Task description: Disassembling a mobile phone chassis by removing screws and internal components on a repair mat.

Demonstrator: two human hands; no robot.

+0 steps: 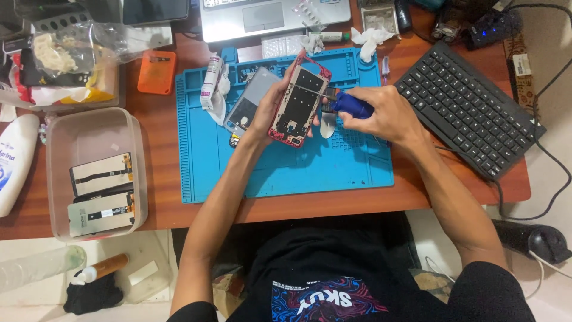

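While I work: my left hand point(271, 107) grips the phone frame point(299, 106) by its long edges, tilted up off the blue mat point(286, 173), just above it.
Right hand point(387, 116): fingers curled tight round the blue-handled tool point(351, 105), whose metal tip lies across the frame's upper half.
Doing it well: I judge a shallow angle and light pressure best, with the left thumb bracing close to the tip so the thin frame doesn't flex.
Frame: flat, rectangular, red-rimmed, dark inside with small cut-outs.
Mat: soft-looking, ridged, with shallow compartments along the far edge.
Beyond my left hand: a grey back cover point(250, 101), smooth and slightly glossy.
Table point(161, 197): reddish wood.
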